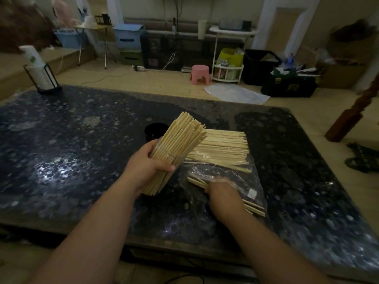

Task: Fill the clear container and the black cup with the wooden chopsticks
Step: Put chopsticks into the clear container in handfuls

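My left hand (146, 166) grips the clear container (164, 160), tilted to the right and packed with wooden chopsticks (184, 136) that stick out of its top. The black cup (155, 131) stands upright just behind it on the dark table. A pile of loose chopsticks (221, 148) lies flat to the right on a clear plastic bag (242, 181). My right hand (222, 194) is inside the bag's opening and holds a few chopsticks (198, 182) near the bag's front; their ends show on both sides of the hand.
The dark speckled table (82, 150) reaches far to the left and right. A black wire holder with a white roll (42, 75) stands at the back left corner. A brown wooden post (352, 113) rises beside the table's right edge.
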The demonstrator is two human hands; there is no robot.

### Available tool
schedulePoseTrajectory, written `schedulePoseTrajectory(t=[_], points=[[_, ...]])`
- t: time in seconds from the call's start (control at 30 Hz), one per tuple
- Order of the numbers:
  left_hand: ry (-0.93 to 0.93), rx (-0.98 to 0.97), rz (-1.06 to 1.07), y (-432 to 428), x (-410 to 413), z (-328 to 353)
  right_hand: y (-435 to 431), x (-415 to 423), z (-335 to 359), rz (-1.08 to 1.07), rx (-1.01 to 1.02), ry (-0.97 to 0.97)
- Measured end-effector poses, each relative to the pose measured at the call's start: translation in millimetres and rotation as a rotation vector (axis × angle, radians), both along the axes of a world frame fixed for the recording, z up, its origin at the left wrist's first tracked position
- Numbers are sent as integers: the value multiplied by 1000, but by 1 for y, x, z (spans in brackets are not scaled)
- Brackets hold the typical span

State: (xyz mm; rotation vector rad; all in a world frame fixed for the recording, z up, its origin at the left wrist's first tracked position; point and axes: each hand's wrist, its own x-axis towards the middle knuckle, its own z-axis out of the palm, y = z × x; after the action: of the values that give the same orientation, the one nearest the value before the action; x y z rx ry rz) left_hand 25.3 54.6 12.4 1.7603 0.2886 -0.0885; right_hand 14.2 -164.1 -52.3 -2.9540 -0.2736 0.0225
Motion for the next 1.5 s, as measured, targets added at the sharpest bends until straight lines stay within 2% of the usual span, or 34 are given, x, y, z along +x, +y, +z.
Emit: schedulePoseTrajectory(t=[0.13,0.33,0.47,0.73,1.0,1.13,1.3,1.37,1.43,1.5], points=[[-3,48,-21,-2,-2,1,-4,-6,23,8,-98,-4],[22,147,-128,-4,-6,8,-7,-11,66,9,-46,142],[0,173,-96,-5,-7,9,-15,-16,80,32,-81,165],[6,148,-104,1,-6,6,-24,-19,111,51,-112,-294],[27,159,-194,3,-7,7,-28,2,98,43,104,-806],[22,190,-223,5,-5,8,-27,3,105,-3,327,-869],[26,228,-269,2,-4,10,-19,1,119,8,800,-834],[12,246,-282,1,-4,10,-14,2,124,-15,993,-720],[-3,250,-291,0,-5,11,-9,0,127,-65,1227,-513],[-7,252,-296,0,-5,12,-6,-3,130,-93,1323,-380]])
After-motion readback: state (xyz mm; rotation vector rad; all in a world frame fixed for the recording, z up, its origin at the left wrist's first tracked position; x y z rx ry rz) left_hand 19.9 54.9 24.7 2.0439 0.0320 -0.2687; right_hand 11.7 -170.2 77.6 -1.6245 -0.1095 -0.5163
